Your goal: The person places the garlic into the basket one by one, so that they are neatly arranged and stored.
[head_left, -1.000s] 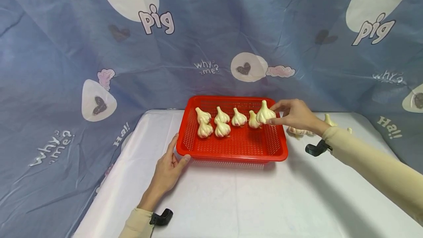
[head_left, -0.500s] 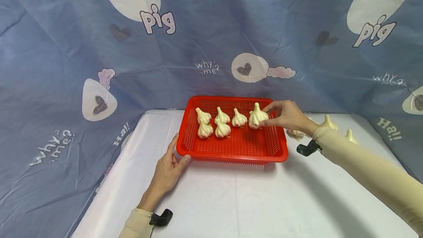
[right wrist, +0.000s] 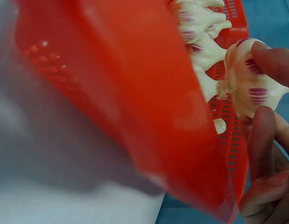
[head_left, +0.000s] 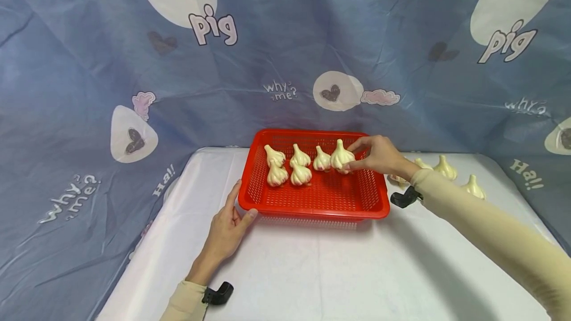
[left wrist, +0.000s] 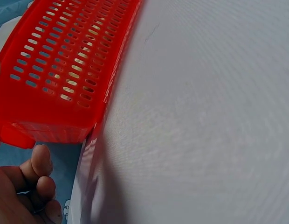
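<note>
A red plastic basket (head_left: 314, 213) stands on the white-covered table, with several garlic bulbs (head_left: 277, 176) inside. My right hand (head_left: 380, 155) pinches another garlic bulb (head_left: 340, 155) between thumb and fingertips, stem up, over the basket's right half. The held bulb (right wrist: 249, 81) shows purple streaks in the right wrist view. Below it in the head view, one bulb is mostly hidden. At the basket's front left corner my left hand (head_left: 225, 232) holds the rim between thumb and forefinger. The left wrist view shows its other fingers (left wrist: 42, 161) loosely curled beneath the corner.
More garlic bulbs (head_left: 474, 187) lie on the table right of the basket, some partly behind the right forearm (head_left: 473, 212). A blue printed cloth (head_left: 267, 48) hangs behind the table (head_left: 312, 271) and along its sides.
My right hand has moved left with the garlic bulb, from the basket's right rim to over the bulb at the right of the back row. My left hand has stayed in place.
</note>
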The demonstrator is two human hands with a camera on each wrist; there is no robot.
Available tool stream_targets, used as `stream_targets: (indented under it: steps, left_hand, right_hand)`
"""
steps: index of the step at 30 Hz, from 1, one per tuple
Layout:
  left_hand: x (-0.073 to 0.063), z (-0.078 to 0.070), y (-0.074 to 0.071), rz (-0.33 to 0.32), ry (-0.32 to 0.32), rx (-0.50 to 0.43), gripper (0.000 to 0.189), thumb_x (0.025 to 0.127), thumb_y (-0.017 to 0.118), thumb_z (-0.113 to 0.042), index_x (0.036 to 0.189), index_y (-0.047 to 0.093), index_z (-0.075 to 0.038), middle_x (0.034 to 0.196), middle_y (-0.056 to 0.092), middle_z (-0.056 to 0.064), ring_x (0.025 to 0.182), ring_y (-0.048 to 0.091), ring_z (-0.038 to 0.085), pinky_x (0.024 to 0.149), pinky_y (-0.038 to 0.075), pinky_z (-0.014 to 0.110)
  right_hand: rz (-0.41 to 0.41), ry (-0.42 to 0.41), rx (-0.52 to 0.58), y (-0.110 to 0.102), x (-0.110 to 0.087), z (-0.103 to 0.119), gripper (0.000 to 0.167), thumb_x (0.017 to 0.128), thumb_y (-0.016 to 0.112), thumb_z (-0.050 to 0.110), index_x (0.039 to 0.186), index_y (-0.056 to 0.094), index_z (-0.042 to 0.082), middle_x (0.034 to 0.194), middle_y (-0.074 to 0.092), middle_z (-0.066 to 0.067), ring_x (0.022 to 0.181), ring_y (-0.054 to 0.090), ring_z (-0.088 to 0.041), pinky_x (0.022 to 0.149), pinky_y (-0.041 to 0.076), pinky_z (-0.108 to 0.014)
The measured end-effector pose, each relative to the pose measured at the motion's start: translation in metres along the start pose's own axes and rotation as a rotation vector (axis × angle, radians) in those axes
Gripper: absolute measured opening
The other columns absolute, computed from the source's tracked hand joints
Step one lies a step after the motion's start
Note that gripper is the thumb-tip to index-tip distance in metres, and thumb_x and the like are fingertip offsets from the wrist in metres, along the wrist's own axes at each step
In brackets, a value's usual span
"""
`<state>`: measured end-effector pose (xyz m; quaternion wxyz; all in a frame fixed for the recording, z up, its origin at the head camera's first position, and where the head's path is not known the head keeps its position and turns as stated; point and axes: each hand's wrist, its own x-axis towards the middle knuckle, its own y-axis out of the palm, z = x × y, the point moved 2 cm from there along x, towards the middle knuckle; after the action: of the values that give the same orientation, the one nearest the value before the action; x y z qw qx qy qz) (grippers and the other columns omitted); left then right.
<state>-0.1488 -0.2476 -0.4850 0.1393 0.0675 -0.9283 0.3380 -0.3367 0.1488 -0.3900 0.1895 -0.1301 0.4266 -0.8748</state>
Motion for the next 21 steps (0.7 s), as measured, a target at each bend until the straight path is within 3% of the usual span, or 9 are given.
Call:
stream_targets:
  steps: [5,9,16,21]
  left_hand:
    - [0.0,0.001,0.0,-0.005,0.005,0.002,0.086,0.097,0.078,-0.033,0.168,0.03,-0.029,0.066,0.048,-0.005,0.055,0.043,0.006,0.049,0.036,0.026]
    - [0.0,0.001,0.0,-0.008,0.006,0.002,0.086,0.096,0.079,-0.033,0.168,0.031,-0.029,0.066,0.048,-0.005,0.055,0.043,0.006,0.049,0.037,0.026]
    - [0.0,0.001,0.0,-0.003,-0.005,0.003,0.087,0.096,0.078,-0.034,0.168,0.03,-0.03,0.066,0.048,-0.004,0.055,0.043,0.006,0.049,0.036,0.026]
    - [0.0,0.001,0.001,0.0,-0.01,0.006,0.087,0.097,0.078,-0.035,0.168,0.03,-0.029,0.066,0.048,-0.004,0.055,0.043,0.007,0.049,0.036,0.026]
  right_hand:
    - [0.03,0.013,-0.013,0.005,0.004,0.004,0.049,0.073,0.099,0.036,0.113,0.08,0.014,0.112,0.079,-0.007,0.109,0.069,-0.034,0.089,0.049,-0.04]
    - [0.054,0.018,-0.035,0.006,0.008,0.005,0.049,0.074,0.098,0.034,0.113,0.08,0.011,0.113,0.08,-0.01,0.117,0.069,-0.033,0.098,0.051,-0.047]
    - [0.11,0.013,-0.044,0.009,0.015,0.008,0.045,0.077,0.096,0.032,0.113,0.081,0.01,0.111,0.081,-0.008,0.116,0.07,-0.029,0.101,0.05,-0.049]
    - [0.141,0.012,-0.042,0.013,0.017,0.013,0.044,0.076,0.096,0.031,0.111,0.081,0.009,0.108,0.081,-0.007,0.107,0.072,-0.025,0.095,0.053,-0.043]
